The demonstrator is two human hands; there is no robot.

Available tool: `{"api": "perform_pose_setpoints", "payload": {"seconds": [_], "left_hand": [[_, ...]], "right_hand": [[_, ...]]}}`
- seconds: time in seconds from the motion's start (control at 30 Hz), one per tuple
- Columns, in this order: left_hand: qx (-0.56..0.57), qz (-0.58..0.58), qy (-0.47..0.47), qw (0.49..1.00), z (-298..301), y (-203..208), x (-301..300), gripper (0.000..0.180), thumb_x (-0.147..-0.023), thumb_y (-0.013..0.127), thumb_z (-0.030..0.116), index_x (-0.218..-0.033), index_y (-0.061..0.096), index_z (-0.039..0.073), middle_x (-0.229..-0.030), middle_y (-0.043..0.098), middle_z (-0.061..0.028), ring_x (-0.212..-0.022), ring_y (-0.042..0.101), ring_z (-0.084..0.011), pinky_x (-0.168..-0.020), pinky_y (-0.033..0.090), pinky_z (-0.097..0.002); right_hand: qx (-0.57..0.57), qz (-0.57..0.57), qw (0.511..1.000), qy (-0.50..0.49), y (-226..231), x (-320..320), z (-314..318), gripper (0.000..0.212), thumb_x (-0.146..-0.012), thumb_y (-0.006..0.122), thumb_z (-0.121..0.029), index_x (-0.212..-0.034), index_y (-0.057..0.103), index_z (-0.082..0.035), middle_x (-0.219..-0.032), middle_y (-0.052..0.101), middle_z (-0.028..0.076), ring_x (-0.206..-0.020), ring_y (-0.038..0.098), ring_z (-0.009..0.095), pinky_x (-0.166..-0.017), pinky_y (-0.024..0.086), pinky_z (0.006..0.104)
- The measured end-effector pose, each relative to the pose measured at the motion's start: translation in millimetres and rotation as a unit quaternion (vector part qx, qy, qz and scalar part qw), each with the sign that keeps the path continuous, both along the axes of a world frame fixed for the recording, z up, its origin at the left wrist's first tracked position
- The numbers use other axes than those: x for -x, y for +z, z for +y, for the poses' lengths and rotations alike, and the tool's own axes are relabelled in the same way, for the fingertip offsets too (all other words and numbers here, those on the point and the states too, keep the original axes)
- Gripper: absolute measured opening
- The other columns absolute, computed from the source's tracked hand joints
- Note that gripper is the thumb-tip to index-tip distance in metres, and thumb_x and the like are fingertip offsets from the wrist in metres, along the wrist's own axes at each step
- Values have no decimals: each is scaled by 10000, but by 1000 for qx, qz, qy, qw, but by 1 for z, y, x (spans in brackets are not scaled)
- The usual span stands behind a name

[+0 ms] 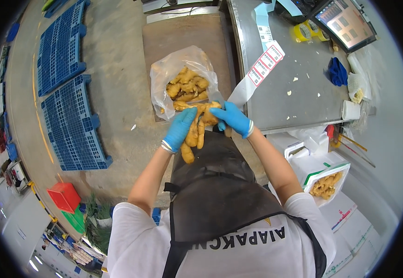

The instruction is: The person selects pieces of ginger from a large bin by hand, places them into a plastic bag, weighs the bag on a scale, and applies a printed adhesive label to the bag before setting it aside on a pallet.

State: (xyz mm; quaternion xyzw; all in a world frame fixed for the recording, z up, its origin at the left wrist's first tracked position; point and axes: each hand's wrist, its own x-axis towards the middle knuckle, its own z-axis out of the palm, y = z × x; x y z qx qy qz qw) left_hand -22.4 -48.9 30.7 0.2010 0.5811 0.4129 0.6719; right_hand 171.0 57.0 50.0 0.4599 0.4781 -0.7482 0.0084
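My left hand [181, 129], in a blue glove, is closed round a large knobbly piece of ginger root [193, 135]. From the other side my right hand [233, 118], gloved too, grips the same ginger, its fingers bent over the top end. The root's long fingers hang down in front of my dark apron [215, 171]. Just beyond my hands stands an open clear plastic bag [162, 76] with several pieces of ginger [187, 85] inside. The ginger I hold is at the bag's near rim; whether it touches the bag I cannot tell.
To the right, a metal table [275, 102] carries a strip of labels [266, 62], yellow tape rolls [305, 30], a screen [345, 23] and a blue cloth [337, 72]. Below it sits a white foam box [319, 173] of ginger. Blue pallets [69, 123] lie left.
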Motion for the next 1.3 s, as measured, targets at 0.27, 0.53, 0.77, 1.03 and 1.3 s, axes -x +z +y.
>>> {"api": "perform_pose_setpoints", "payload": {"seconds": [0.27, 0.53, 0.77, 1.03, 1.3], "left_hand": [[91, -344, 54, 933, -2, 17, 6, 444, -1012, 444, 444, -1199, 563, 59, -911, 655, -49, -703, 635, -124, -577, 508, -219], [137, -248, 226, 932, -75, -47, 61, 583, -932, 490, 600, -997, 639, 40, -715, 559, -10, -599, 536, -121, -514, 452, -252], [152, -172, 268, 936, -63, -20, 61, 575, -934, 501, 579, -1042, 638, 31, -723, 569, 5, -594, 548, -131, -515, 460, -266], [121, -256, 285, 916, -28, -54, 43, 546, -933, 515, 565, -1014, 628, 37, -754, 602, -25, -595, 558, -145, -532, 482, -269], [81, -246, 284, 923, 44, 3, -25, 549, -927, 542, 555, -1054, 615, 26, -800, 602, -47, -661, 572, -162, -575, 497, -281]], "right_hand": [[326, 266, 876, -235, -39, 3, -26, 375, -925, 593, -421, -895, 609, -48, -708, 594, 37, -436, 432, 116, -435, 394, 233], [13, 9, 942, -336, -120, 30, -18, 535, -878, 676, -443, -1098, 576, 34, -807, 608, 71, -520, 534, 128, -471, 475, 279], [-43, 16, 969, -241, -144, 112, 7, 601, -902, 642, -407, -1303, 480, 10, -1107, 591, 126, -744, 622, 197, -528, 506, 298], [-6, 11, 1000, -21, -16, 24, -33, 459, -947, 574, -383, -1334, 558, -136, -921, 692, 62, -578, 585, 118, -491, 477, 267], [-83, 0, 994, -64, 39, -11, -67, 540, -879, 656, -478, -1327, 587, -185, -698, 576, 34, -517, 502, 83, -511, 453, 248]]}}
